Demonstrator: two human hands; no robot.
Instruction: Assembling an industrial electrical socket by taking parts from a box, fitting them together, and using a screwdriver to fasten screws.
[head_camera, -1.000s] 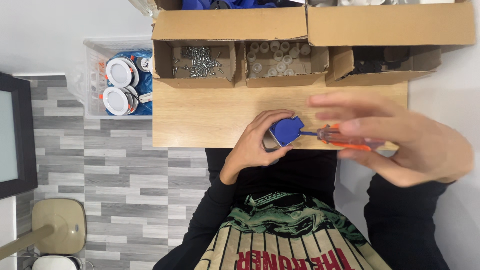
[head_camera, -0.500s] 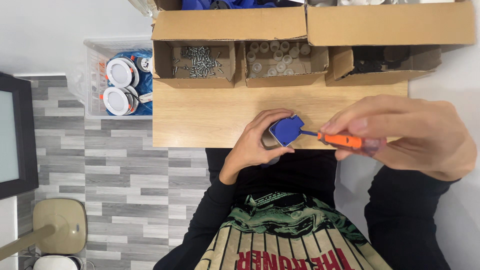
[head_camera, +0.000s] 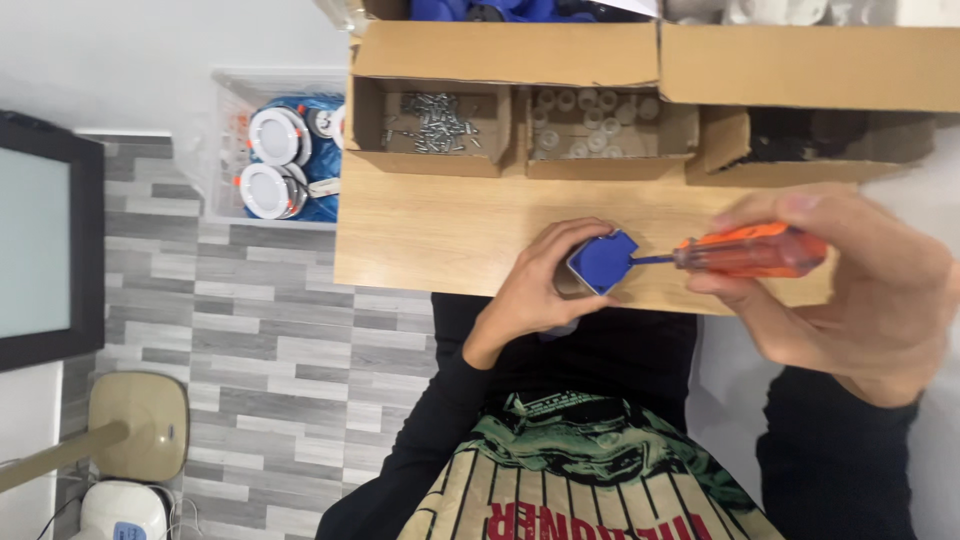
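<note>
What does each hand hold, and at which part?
The left hand grips the small blue part around its sides. The right hand holds the screwdriver by its orange handle.

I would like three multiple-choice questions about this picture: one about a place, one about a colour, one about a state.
1. Where are the loose screws?
A. In the leftmost cardboard compartment
B. On the floor
C. In the white bin

2. What colour is the screwdriver handle?
A. Green
B. Orange
C. Black

3. How is the small blue part held?
A. It lies free on the table
B. The left hand grips it
C. It hangs from a cord

Answers:
1 A: the screws lie in the left box section.
2 B: the screwdriver in the right hand is orange.
3 B: the left hand wraps the blue part.
</note>
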